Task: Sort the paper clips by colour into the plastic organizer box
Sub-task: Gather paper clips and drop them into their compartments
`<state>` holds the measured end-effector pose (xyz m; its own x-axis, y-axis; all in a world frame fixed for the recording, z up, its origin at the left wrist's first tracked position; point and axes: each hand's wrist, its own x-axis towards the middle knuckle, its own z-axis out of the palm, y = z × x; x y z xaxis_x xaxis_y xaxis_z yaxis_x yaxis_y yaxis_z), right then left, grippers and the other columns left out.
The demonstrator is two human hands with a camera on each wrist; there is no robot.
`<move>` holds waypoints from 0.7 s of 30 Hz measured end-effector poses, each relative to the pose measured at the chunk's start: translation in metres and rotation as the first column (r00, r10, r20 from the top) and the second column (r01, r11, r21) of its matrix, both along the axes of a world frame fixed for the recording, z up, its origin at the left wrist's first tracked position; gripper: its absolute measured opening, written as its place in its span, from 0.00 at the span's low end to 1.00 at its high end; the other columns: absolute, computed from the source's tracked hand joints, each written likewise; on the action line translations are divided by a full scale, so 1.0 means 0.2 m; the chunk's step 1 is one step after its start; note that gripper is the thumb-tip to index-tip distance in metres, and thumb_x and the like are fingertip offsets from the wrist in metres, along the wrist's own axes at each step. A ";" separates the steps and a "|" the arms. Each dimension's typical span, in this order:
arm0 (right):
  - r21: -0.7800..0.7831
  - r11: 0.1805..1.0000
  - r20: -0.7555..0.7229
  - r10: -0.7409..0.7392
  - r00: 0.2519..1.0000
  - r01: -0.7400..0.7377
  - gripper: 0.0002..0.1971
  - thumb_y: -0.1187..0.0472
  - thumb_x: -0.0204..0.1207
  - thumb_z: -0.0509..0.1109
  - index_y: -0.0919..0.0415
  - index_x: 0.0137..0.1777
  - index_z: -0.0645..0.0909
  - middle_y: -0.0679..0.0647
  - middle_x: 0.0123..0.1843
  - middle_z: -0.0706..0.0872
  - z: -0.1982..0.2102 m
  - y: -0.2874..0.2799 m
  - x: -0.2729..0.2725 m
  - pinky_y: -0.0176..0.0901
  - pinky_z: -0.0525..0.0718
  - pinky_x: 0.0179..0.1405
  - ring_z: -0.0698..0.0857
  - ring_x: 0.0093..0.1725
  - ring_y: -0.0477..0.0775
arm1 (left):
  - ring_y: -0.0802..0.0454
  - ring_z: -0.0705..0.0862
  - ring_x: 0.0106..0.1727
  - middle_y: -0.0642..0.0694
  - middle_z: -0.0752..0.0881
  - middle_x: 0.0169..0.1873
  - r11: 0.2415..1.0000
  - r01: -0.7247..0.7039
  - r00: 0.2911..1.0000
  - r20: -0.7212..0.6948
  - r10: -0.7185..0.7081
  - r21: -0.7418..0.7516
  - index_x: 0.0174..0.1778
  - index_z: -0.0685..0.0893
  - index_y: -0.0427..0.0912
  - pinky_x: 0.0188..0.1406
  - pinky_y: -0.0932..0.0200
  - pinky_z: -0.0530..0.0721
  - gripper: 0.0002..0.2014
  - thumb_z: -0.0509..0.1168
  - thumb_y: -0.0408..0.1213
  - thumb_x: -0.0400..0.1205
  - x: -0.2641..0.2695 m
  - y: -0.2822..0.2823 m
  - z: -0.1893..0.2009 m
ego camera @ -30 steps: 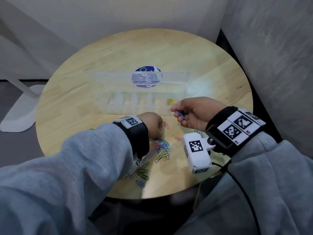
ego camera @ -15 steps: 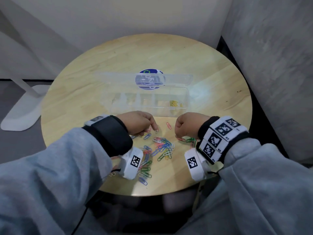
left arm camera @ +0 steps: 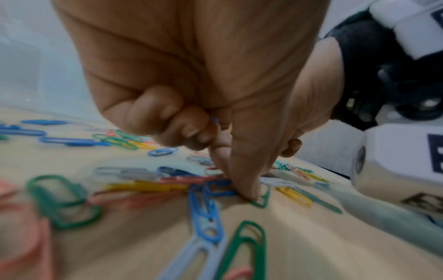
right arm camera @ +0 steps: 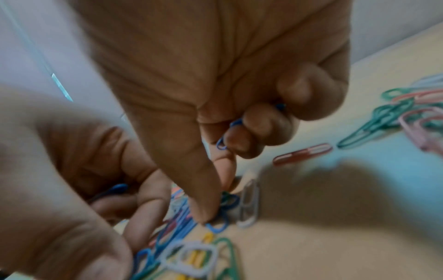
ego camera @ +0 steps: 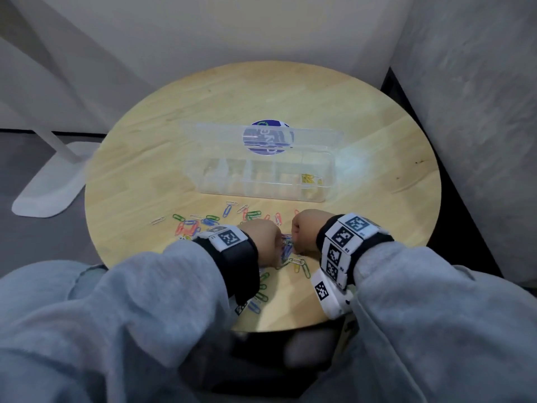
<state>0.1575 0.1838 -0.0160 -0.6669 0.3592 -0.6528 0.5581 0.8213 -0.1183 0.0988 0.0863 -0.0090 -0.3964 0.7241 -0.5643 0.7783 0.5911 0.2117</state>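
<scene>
The clear plastic organizer box [ego camera: 261, 181] stands open mid-table, with yellow clips [ego camera: 309, 178] in its right end compartment. Loose paper clips [ego camera: 203, 222] of mixed colours lie between the box and the table's near edge. Both hands are down on the pile, close together. My left hand [ego camera: 261, 237] keeps a blue clip [left arm camera: 214, 120] under its curled fingers, while its thumb and forefinger [left arm camera: 246, 187] pinch another blue clip [left arm camera: 219, 189] on the table. My right hand [ego camera: 305, 231] holds blue clips [right arm camera: 224, 144] in its curled fingers and pinches a blue clip [right arm camera: 217, 226] on the wood.
The round wooden table [ego camera: 377, 184] stands in a corner, with walls behind and to the right. The box's raised lid [ego camera: 261, 135] carries a blue round sticker. A white stand base [ego camera: 46, 193] sits on the floor to the left. The near table edge is just under my wrists.
My right hand, which held a blue clip up near the box, has come down to the pile beside my left hand. Both hands now pinch at clips on the table.
</scene>
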 end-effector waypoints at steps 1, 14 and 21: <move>0.000 1.000 0.005 0.005 1.000 -0.005 0.05 0.59 0.74 0.70 0.60 0.45 0.78 0.56 0.44 0.81 0.01 0.00 0.00 0.42 0.77 0.42 0.79 0.43 0.55 | 0.49 0.80 0.42 0.47 0.84 0.38 1.000 -0.012 1.000 0.014 0.012 -0.002 0.48 0.87 0.42 0.40 0.61 0.74 0.08 0.70 0.39 0.75 -0.01 -0.01 0.00; -0.129 0.979 -0.104 -0.171 0.980 0.157 0.06 0.59 0.73 0.70 0.62 0.43 0.81 0.54 0.39 0.84 0.15 0.12 0.07 0.38 0.76 0.32 0.80 0.36 0.53 | 0.51 0.77 0.27 0.43 0.79 0.22 0.856 -0.509 0.718 0.593 0.366 0.089 0.25 0.73 0.40 0.27 0.67 0.81 0.15 0.63 0.24 0.76 -0.18 -0.07 0.06; -0.301 0.906 -0.191 -0.363 0.912 0.297 0.06 0.63 0.72 0.73 0.57 0.37 0.78 0.50 0.29 0.80 0.17 0.17 0.12 0.36 0.72 0.27 0.74 0.26 0.49 | 0.60 0.74 0.13 0.49 0.81 0.14 0.685 -0.724 0.477 0.776 0.413 0.081 0.29 0.68 0.41 0.14 0.73 0.73 0.16 0.55 0.19 0.79 -0.20 -0.04 0.09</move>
